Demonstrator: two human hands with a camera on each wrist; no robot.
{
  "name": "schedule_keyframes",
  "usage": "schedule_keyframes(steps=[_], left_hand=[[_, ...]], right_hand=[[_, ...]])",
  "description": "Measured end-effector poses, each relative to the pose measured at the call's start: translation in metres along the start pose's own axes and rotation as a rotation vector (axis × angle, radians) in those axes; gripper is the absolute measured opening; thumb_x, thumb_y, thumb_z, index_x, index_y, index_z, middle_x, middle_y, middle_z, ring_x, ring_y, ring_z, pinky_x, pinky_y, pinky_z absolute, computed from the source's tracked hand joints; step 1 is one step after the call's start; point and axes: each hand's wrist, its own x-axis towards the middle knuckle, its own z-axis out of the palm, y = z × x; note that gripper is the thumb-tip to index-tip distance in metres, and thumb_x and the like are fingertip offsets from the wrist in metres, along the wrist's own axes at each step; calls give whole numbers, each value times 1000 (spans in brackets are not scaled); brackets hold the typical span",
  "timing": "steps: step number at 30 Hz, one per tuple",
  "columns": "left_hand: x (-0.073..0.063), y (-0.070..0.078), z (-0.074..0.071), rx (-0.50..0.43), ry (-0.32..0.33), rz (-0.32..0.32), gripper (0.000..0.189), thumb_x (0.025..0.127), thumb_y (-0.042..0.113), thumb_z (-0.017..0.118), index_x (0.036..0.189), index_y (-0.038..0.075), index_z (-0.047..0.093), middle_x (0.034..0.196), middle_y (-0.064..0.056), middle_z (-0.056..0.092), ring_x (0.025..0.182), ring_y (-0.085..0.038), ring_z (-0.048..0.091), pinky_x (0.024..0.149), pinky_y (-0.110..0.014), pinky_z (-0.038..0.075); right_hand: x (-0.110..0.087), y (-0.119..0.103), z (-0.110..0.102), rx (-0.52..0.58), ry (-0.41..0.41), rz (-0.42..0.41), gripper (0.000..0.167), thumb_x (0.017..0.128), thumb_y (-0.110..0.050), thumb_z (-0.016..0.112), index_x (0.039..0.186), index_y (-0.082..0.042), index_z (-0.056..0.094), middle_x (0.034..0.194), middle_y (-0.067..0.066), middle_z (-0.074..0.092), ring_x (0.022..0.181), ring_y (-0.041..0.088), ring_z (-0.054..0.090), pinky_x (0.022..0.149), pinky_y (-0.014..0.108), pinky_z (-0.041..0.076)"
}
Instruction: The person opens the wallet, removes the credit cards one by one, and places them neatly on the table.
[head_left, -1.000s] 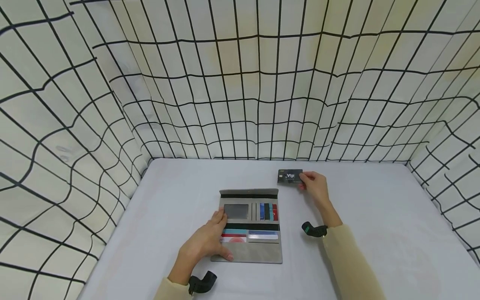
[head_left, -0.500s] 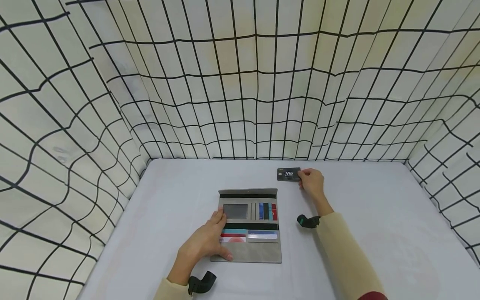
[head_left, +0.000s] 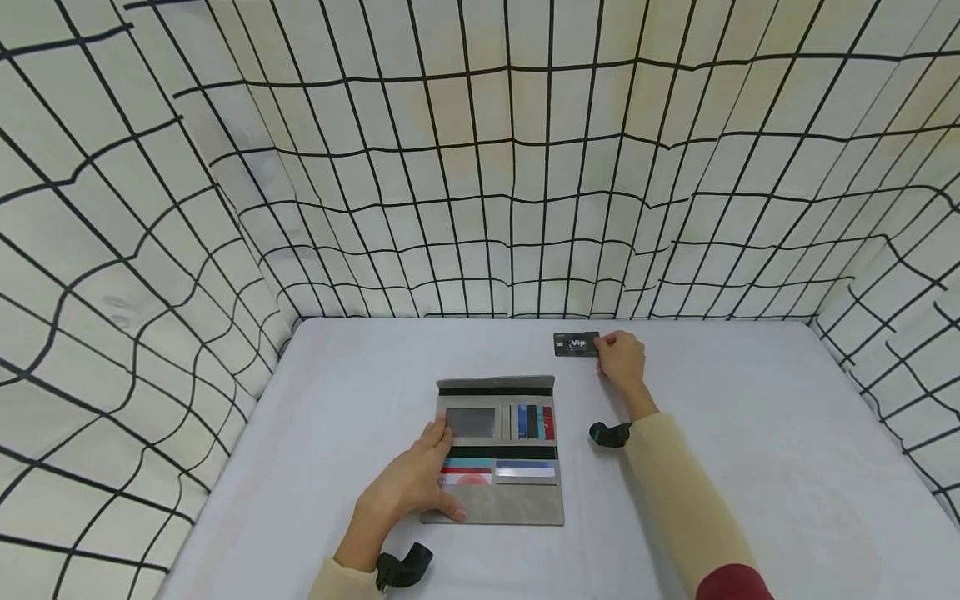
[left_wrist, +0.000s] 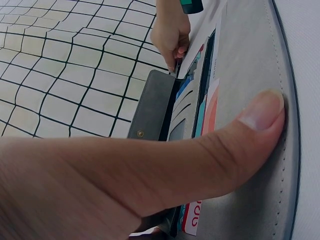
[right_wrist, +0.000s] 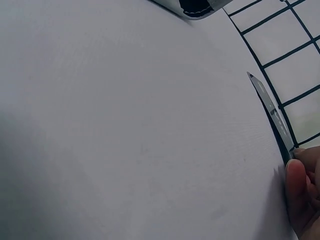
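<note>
A grey wallet [head_left: 495,504] lies unfolded on the table, with several colourful cards in its slots and a dark window pocket at the left. My left hand [head_left: 408,483] rests on the wallet's left side, fingers extended along the edge. In the left wrist view the thumb [left_wrist: 260,112] presses on the lower grey panel. Beyond the wallet, to the right, my right hand [head_left: 622,362] pinches the right end of a black card [head_left: 576,344] marked "Vip". In the right wrist view this card [right_wrist: 270,112] appears nearly edge-on.
A white-covered table [head_left: 360,375] carries everything. White walls with black grid netting [head_left: 465,200] stand along the back and both sides, close behind the card. Black wrist cameras [head_left: 405,565] are strapped to both wrists.
My right hand has moved the black card slightly away, toward the table's back edge. The left hand and the wallet have stayed in place.
</note>
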Motion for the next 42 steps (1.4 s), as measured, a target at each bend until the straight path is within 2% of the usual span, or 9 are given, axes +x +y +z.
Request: schedule_keyframes(steps=[8, 13, 19, 33, 42], left_hand=[[-1, 0, -2, 0, -2, 3, 121, 56, 37, 98, 150, -8, 37, 166, -22, 21, 153, -42, 23, 118, -58, 32], [-2, 1, -2, -4, -6, 14, 120, 57, 36, 98, 149, -10, 37, 165, -23, 22, 152, -42, 24, 118, -57, 33], [-2, 1, -2, 2, 1, 17, 119, 56, 37, 98, 149, -10, 38, 165, -23, 23, 152, -42, 26, 117, -57, 34], [-2, 0, -2, 6, 0, 15, 120, 57, 37, 97, 149, -9, 37, 165, -22, 23, 152, -42, 25, 117, -58, 34], [-2, 0, -1, -3, -4, 11, 120, 57, 37, 97, 150, -9, 37, 165, -23, 22, 152, -42, 25, 117, -59, 33]], right_hand=[[1, -1, 3, -79, 29, -34, 28, 101, -22, 58, 104, 4, 69, 57, 2, 61, 48, 12, 54, 54, 25, 41], [1, 0, 5, -131, 31, -36, 27, 102, -22, 58, 103, 3, 68, 67, 8, 65, 56, 16, 58, 54, 26, 41], [1, 0, 6, -150, 41, -47, 26, 101, -21, 58, 101, 3, 68, 80, 14, 68, 65, 22, 61, 57, 29, 44], [1, 0, 8, -175, 35, -45, 26, 101, -20, 58, 103, 4, 66, 92, 20, 68, 78, 29, 64, 67, 39, 50], [2, 1, 9, -185, 27, -28, 28, 103, -22, 57, 106, 5, 66, 95, 20, 68, 80, 29, 63, 69, 38, 49]])
